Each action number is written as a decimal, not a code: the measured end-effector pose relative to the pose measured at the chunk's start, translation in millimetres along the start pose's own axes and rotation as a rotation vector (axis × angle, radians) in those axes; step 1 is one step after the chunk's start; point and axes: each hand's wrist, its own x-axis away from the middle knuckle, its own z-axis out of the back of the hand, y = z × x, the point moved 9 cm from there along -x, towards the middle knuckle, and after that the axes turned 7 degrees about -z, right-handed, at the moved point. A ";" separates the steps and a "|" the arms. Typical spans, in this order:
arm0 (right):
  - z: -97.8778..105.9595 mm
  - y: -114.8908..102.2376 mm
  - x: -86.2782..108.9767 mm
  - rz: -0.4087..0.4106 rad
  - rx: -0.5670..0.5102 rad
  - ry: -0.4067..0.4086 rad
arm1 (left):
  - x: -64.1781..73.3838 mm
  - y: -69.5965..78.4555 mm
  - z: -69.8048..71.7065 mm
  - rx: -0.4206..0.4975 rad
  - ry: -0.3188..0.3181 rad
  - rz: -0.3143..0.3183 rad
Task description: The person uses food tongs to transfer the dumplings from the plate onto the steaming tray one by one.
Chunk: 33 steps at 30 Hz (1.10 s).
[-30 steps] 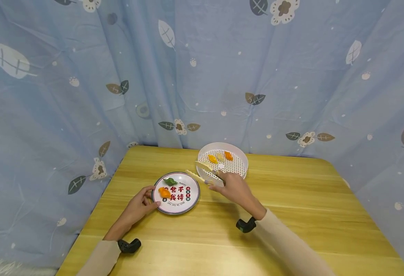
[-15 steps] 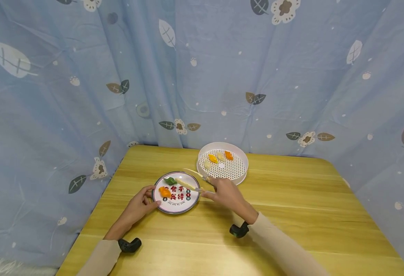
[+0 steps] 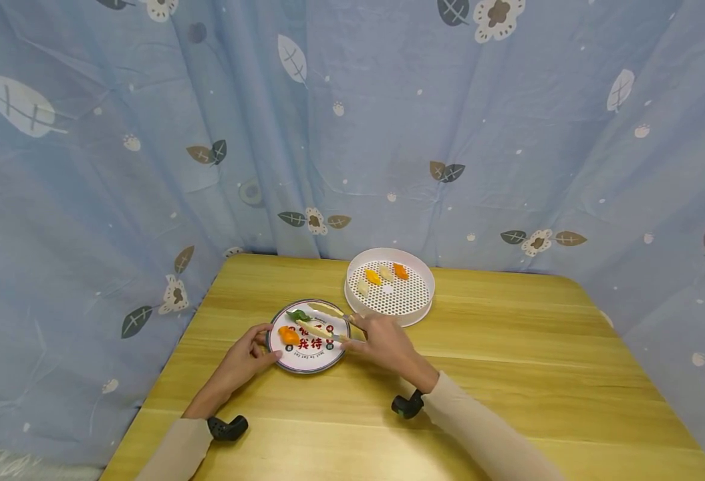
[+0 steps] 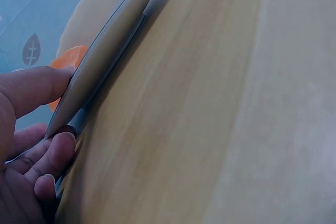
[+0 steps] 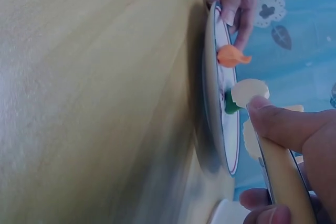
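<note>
At the rim of a round white plate [image 3: 322, 357] with red lettering, my left hand [image 3: 238, 364] grips, thumb on top and fingers underneath. An orange dumpling-shaped piece [image 3: 289, 336] lies on the plate near that thumb, and a green dumpling-shaped piece [image 3: 299, 316] sits farther back. My right hand [image 3: 385, 344] holds tongs [image 5: 286, 177] with pale, scalloped tips. The tongs' arms are spread apart over the plate, their tips around or just above the green piece; whether they touch it I cannot tell.
Behind the plate to the right stands a round white steamer tray [image 3: 409, 297] with a perforated bottom. It holds several small pieces: a yellow one [image 3: 373, 276], an orange one [image 3: 400, 271] and pale ones. A blue patterned curtain [image 3: 376, 133] hangs along the wooden table's [image 3: 508, 374] back edge.
My right hand has carried the spread tongs left and toward me, from the steamer tray's edge to above the plate by the green piece. The left hand and plate have stayed put.
</note>
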 end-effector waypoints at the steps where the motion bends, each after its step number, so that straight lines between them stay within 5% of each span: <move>1: -1.1 -0.6 -0.2 0.002 -0.001 -0.001 | 0.3 0.1 -0.1 0.003 0.000 0.000; 33: -10.1 -8.0 1.3 0.053 0.011 0.056 | 0.6 1.8 0.6 0.015 0.000 0.004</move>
